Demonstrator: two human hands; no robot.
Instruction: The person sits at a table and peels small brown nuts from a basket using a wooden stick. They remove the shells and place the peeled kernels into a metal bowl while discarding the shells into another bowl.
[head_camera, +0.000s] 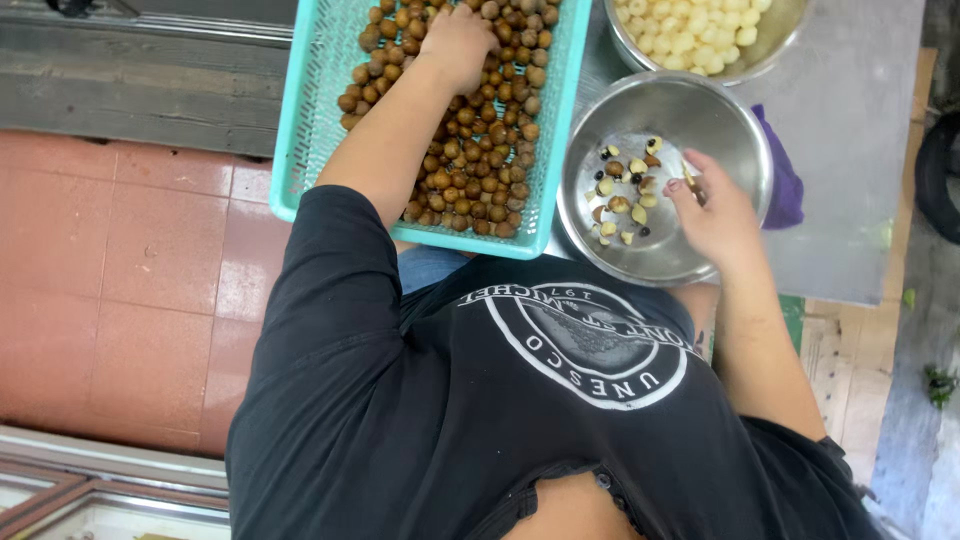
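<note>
My left hand (458, 40) rests cupped on brown longans (480, 150); my right hand (712, 212) pinches a small tool (690, 180) over the scrap bowl (740, 130).

Bowl, cloth and floor around the work

A metal bowl (790, 30) of pale peeled fruit (690, 25) sits far right on the grey tabletop (860, 150). A purple cloth (785, 180) lies just beside the nearer bowl's right rim. Red floor tiles (130, 290) fill the left, with a grey step (120, 90) beyond them.

Soft, even daylight, faint shadows, mild glare inside the steel bowl (690, 120), sharp focus throughout.
</note>
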